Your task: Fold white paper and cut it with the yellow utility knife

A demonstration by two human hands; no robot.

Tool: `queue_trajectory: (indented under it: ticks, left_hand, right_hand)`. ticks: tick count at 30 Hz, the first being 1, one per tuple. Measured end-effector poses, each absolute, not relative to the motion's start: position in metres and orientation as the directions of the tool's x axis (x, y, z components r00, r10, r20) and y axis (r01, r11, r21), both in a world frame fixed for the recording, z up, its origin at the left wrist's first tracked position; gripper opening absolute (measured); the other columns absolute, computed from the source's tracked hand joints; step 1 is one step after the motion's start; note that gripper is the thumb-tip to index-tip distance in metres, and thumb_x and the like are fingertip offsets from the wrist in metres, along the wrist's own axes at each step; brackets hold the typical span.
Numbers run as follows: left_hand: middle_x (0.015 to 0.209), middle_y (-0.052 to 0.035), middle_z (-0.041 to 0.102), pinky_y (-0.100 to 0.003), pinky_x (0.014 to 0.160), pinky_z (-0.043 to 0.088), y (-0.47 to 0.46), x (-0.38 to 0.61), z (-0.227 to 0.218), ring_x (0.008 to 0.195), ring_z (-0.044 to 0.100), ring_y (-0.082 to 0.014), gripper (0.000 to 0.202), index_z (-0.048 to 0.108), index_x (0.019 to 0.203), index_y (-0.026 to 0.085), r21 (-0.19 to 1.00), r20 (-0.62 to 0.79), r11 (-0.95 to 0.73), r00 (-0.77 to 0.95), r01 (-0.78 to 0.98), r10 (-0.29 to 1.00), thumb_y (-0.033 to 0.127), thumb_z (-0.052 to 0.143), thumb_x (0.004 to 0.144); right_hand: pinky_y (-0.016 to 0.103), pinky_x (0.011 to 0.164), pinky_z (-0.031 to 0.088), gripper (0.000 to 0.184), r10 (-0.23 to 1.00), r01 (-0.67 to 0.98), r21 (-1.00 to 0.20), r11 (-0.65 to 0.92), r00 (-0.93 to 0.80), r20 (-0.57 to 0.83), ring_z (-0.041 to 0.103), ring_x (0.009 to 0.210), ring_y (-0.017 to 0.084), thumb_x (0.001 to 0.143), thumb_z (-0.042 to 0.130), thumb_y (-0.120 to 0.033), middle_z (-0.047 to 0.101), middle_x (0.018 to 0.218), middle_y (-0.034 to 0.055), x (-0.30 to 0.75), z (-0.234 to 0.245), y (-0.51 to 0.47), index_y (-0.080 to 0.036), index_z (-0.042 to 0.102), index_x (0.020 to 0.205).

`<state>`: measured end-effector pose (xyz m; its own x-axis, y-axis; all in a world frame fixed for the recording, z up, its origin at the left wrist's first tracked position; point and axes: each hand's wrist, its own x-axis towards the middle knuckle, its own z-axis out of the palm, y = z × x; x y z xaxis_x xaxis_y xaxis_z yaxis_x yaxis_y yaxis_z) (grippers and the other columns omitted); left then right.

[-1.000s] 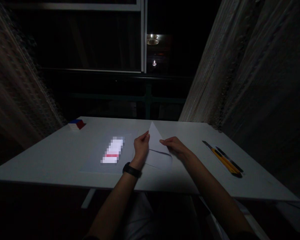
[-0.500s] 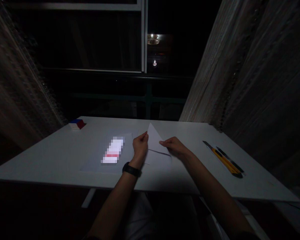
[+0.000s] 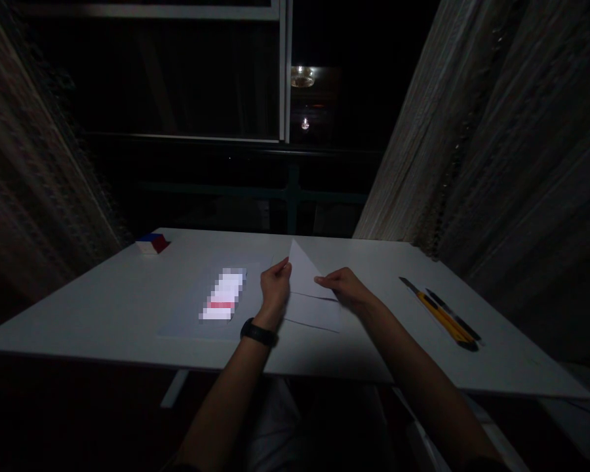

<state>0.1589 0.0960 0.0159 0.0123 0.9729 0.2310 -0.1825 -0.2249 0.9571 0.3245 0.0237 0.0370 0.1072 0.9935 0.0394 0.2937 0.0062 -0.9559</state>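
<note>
Nearest the viewer, a dark wristband (image 3: 258, 332) circles the left wrist. Just beyond it, a folded white paper (image 3: 305, 270) is held over a white worktop (image 3: 103, 308), between the person's two hands. The paper's long axis points away from the person: its wide end, with two edges one beyond the other, is closest, and it narrows to a sharp tip at the far end. The right hand (image 3: 347, 286) has its grip on the paper's right edge, thumb on top. The left hand (image 3: 275, 282) pinches the left edge, its grip slightly nearer the tip. Well to the paper's right lie a yellow cutter (image 3: 442, 314) and a dark pen (image 3: 455, 313), side by side. Left of the paper, a glowing phone, its screen pixelated (image 3: 223, 295), rests on a pale sheet (image 3: 181, 318). Farther left and beyond the paper sits a blue, red and white block (image 3: 151, 244). Past the paper's tip is a dark window (image 3: 285, 78).
</note>
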Motion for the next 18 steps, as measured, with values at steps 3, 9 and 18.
queue_trajectory:
  ticks: [3, 9, 18]
  left_hand:
    - [0.101, -0.0119, 0.070, -0.036, 0.088, 0.049, 0.0961, 0.1586, 0.0165, 0.093, 0.065, -0.0231, 0.033, 0.068, 0.105, 0.012, 0.961, 0.219, -0.215, 0.008, -0.174, 0.976, 0.023, 0.065, 0.074]
    - [0.104, -0.0131, 0.069, -0.037, 0.090, 0.047, 0.0963, 0.1564, 0.0181, 0.098, 0.064, -0.0234, 0.032, 0.068, 0.105, 0.011, 0.959, 0.243, -0.243, -0.018, -0.146, 0.970, 0.021, 0.064, 0.075]
    - [0.105, -0.0114, 0.069, -0.038, 0.092, 0.046, 0.1007, 0.1540, 0.0141, 0.099, 0.063, -0.0231, 0.030, 0.069, 0.104, 0.015, 0.957, 0.249, -0.257, -0.073, -0.131, 0.966, 0.022, 0.064, 0.075]
  right_hand:
    - [0.026, 0.044, 0.019, 0.052, 0.990, 0.339, -0.941, 0.011, 0.132, 0.058, 0.028, 0.043, 0.007, 0.057, 0.068, -0.064, 0.038, 0.041, -0.0036, 0.3251, 0.0363, 0.0246, -0.015, 0.056, 0.045]
    - [0.026, 0.043, 0.016, 0.057, 0.988, 0.472, -0.882, -0.005, 0.136, 0.067, 0.022, 0.042, 0.006, 0.060, 0.063, -0.068, 0.028, 0.040, -0.0058, 0.3260, 0.0346, 0.0256, -0.017, 0.045, 0.040]
    - [0.025, 0.044, 0.019, 0.053, 1.000, 0.337, -0.942, -0.010, 0.013, -0.006, 0.027, 0.042, 0.006, 0.056, 0.068, -0.064, 0.036, 0.041, -0.0044, 0.3244, 0.0380, 0.0207, -0.016, 0.050, 0.042]
